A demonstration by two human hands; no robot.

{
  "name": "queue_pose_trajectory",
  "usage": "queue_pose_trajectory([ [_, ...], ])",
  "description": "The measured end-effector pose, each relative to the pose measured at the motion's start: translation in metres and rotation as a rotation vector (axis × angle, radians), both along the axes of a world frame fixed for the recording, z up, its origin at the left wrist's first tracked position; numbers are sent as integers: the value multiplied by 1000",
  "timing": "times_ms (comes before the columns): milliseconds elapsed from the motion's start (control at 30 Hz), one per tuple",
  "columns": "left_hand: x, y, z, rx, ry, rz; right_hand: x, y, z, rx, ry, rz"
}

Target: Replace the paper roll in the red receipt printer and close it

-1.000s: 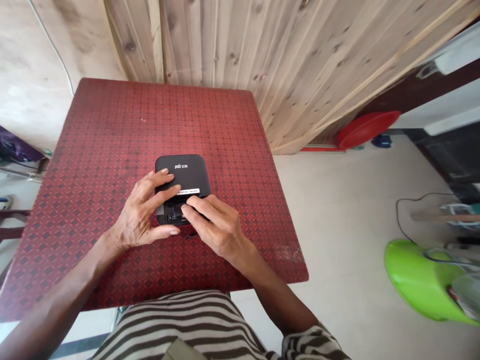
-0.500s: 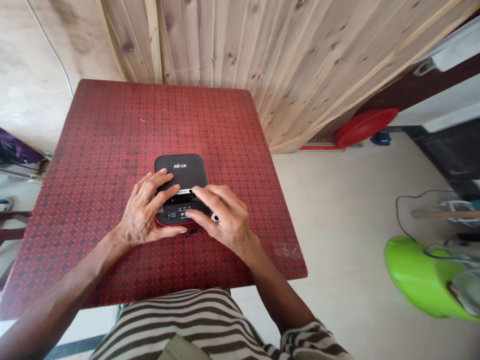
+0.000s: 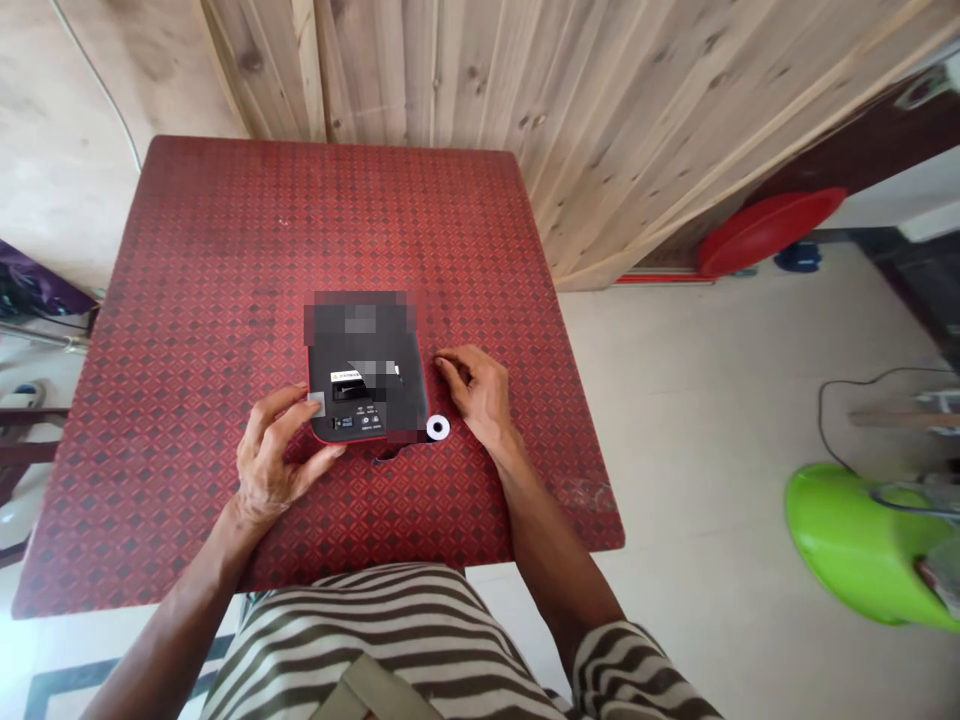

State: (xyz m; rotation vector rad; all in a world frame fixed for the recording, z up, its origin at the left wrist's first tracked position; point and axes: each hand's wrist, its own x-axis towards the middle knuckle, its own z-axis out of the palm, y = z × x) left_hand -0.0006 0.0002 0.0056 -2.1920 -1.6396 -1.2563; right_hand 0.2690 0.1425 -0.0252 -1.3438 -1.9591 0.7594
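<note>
The black printer (image 3: 365, 365) is sitting mid-frame, the left hand (image 3: 274, 460) gripping its lower-left corner, seemingly steadying it. The right hand (image 3: 480, 395) is resting loosely curled, holding nothing, just right of it. Lifting the paper roll (image 3: 438, 428) between them would be calling for a fingertip pinch.

The counter (image 3: 225, 250) is dark red, covered with a small diamond pattern in black and a brighter red. The printer (image 3: 375, 400) on it is black on top, with a thin red edge along its near side and small white marks by the buttons. The paper roll (image 3: 438, 428) is white with a dark hole. My shirt (image 3: 375, 620) has stripes of dark brown and cream. The wall (image 3: 450, 70) is pale wooden planks with dark knots. The floor (image 3: 712, 400) is light beige; there a basin (image 3: 765, 225) is red, and a plastic thing (image 3: 847, 540) is bright green.
</note>
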Motion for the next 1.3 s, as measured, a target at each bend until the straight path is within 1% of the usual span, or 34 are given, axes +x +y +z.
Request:
queue_pose_trajectory([
  [133,-2,3,-4,22,24,-2,0,-1,2,12,2,-9],
  [333,-2,1,-5,-13,28,27,0,-1,1,39,-6,-20],
  [667,2,6,6,-55,-92,-23,1,-2,3,27,-42,-29],
  [900,-1,9,5,-97,-180,-55,3,-3,1,-5,7,-54],
  [967,0,9,4,-107,-190,-59,3,-3,3,-4,17,-53],
  [1033,1,8,3,-114,-191,-51,3,-4,11,26,23,-55],
  [1067,2,7,2,-115,-187,-41,2,-6,19,58,26,-54],
  [1133,4,6,0,-106,-171,-21,-2,-11,39,145,23,-31],
  [1167,5,6,-1,-95,-159,-15,-6,-13,50,193,16,3],
  [1233,5,5,-2,-71,-144,-12,-19,-17,74,283,-23,134],
  [1300,6,4,-3,-53,-141,-15,-38,-16,93,344,-143,308],
])
